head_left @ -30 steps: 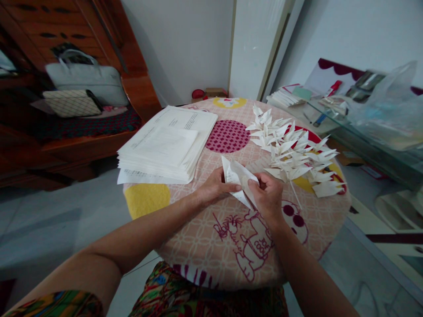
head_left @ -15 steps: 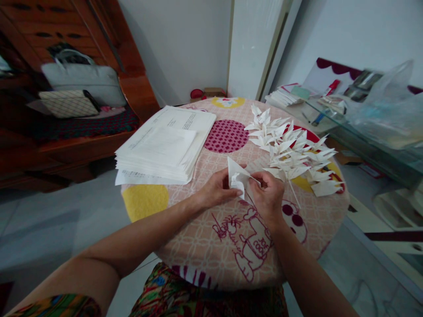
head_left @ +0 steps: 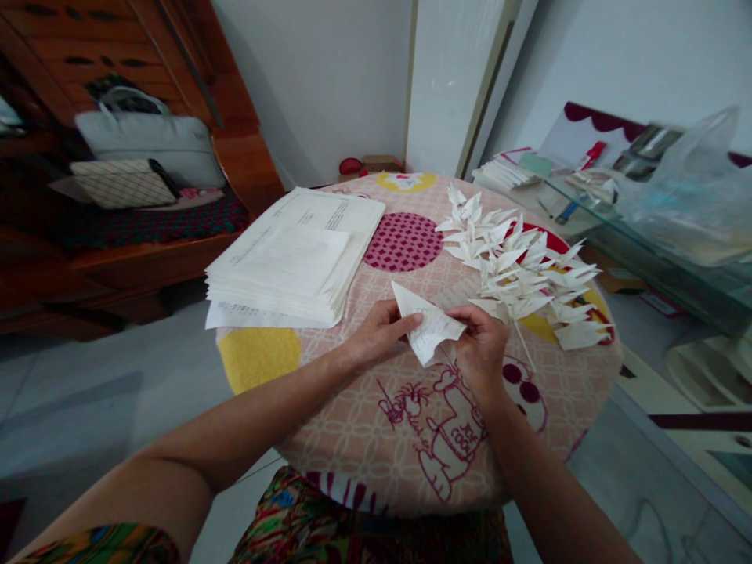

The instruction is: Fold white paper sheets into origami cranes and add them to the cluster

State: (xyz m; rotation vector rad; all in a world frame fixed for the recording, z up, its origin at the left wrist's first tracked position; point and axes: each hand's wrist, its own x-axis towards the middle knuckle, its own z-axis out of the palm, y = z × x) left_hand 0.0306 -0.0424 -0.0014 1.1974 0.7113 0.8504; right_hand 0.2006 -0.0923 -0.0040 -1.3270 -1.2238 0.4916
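A partly folded piece of white paper (head_left: pixel 432 327) is held above the cloth-covered table, with faint print on its face. My left hand (head_left: pixel 381 329) pinches its left side, thumb lying on top. At its right corner, the fingers of my right hand (head_left: pixel 482 345) are closed on the paper. Just beyond my right hand lie several folded paper cranes (head_left: pixel 517 258), crowded together on the right of the table. To the left is a thick stack of printed sheets (head_left: pixel 282 258) with a smaller square of paper (head_left: pixel 305 254) on top.
The round table (head_left: pixel 364 423) wears a pink patterned cloth. On the right a glass-topped stand (head_left: pixel 634 251) holds papers, pens and a clear plastic bag (head_left: pixel 693 196). A wooden bench (head_left: pixel 247 157) at the left carries a grey handbag (head_left: pixel 146 145) and a checked pouch (head_left: pixel 121 184).
The paper between my hands has been turned and spread, so a wider printed face shows. My left thumb has shifted up onto it. The cranes and stack stay put.
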